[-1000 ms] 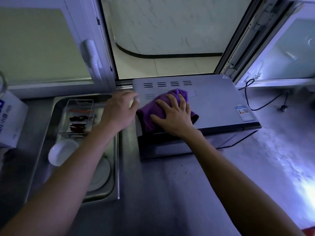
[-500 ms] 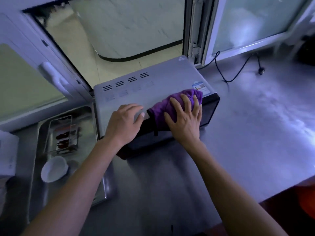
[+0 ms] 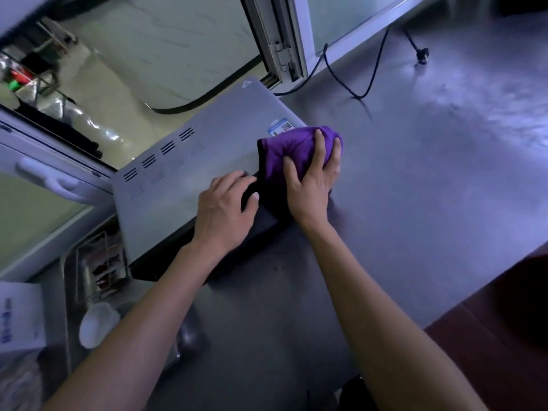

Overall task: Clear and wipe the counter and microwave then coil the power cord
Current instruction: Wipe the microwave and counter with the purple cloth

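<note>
A grey microwave (image 3: 189, 173) stands on the steel counter (image 3: 430, 188) below an open window. A bunched purple cloth (image 3: 292, 149) lies over the microwave's front right corner. My right hand (image 3: 312, 179) presses flat on the cloth with spread fingers. My left hand (image 3: 225, 209) rests on the microwave's top front edge just left of the cloth, fingers loosely bent. The black power cord (image 3: 358, 84) runs loose across the counter behind the microwave, its plug (image 3: 422, 54) lying at the back right.
Left of the microwave, a metal tray (image 3: 69, 280) holds a wire rack with red chillies (image 3: 103, 268) and a white bowl (image 3: 96, 323). A white box (image 3: 17, 315) stands at the far left. The counter's front edge (image 3: 486, 289) runs at the lower right.
My right hand slid the cloth rightward along the microwave top to its front right corner. My left hand followed right along the front edge. The view tilted and swung right.
</note>
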Available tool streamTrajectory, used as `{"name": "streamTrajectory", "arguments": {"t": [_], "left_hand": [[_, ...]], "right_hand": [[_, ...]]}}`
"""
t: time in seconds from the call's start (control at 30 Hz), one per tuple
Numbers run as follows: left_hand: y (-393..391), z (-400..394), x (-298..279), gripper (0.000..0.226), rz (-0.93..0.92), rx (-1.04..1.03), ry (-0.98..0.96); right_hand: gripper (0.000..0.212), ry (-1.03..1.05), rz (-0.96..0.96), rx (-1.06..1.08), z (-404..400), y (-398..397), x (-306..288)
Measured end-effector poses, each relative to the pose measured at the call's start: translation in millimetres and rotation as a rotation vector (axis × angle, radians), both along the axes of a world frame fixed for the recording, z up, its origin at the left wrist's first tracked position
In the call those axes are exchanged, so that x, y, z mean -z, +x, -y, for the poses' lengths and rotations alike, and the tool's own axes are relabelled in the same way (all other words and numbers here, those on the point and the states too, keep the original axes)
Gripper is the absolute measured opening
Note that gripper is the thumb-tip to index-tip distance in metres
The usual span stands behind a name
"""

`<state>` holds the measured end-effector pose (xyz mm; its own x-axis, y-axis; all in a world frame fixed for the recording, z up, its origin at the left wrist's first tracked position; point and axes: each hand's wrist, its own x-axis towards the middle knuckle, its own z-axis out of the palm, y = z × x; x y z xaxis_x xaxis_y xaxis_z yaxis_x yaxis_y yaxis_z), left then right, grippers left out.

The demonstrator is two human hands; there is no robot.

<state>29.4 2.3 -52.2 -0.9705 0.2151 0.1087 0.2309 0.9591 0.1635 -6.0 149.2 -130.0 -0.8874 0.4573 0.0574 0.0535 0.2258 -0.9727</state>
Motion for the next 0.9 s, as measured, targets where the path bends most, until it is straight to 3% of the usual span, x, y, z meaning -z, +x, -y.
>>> {"name": "streamTrajectory", "arguments": {"t": [0.47, 0.9], "left_hand": [[19, 47, 5, 0.034, -0.018, 0.06, 0.043], [64, 178, -6, 0.037, -0.006, 0.056, 0.035]], "right_hand": [[0.069, -0.237, 0.031, 0.163, 51, 8, -7], [0.071, -0.36, 0.04, 0.222, 211, 68, -2]]}}
